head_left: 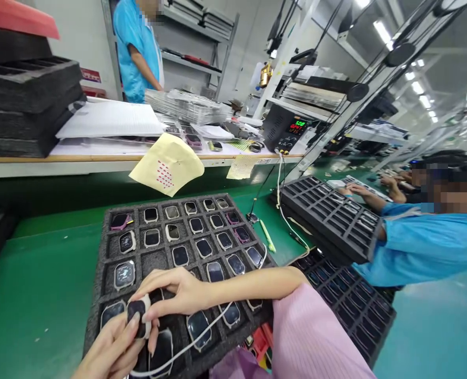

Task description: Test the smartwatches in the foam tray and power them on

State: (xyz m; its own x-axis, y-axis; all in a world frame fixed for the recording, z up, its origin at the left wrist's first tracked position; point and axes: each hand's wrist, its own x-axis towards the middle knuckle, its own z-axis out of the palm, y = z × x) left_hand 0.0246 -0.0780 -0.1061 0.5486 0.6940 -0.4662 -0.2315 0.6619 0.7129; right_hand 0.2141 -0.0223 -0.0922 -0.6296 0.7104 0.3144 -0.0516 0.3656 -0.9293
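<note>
Low in the head view, a smartwatch body (142,315) with a dark screen and pale case is held above the black foam tray (149,259). My left hand (109,347) grips it from below, its thumb on the screen. From the right, my right hand (180,292) closes its fingers and thumb on the upper edge. A white cable (194,345) runs out from beneath my left hand and crosses the tray. Whether it touches the watch is hidden. Several watch bodies sit in the tray's compartments; one nearby watch (124,275) has a lit face.
Behind the tray, a shelf carries a power supply (284,129), foam trays (28,105) and papers (111,120). A green pen-like tool (267,235) lies right of the tray. Further right are stacked trays (328,210) and a co-worker's blue sleeve (426,242). Another person stands behind.
</note>
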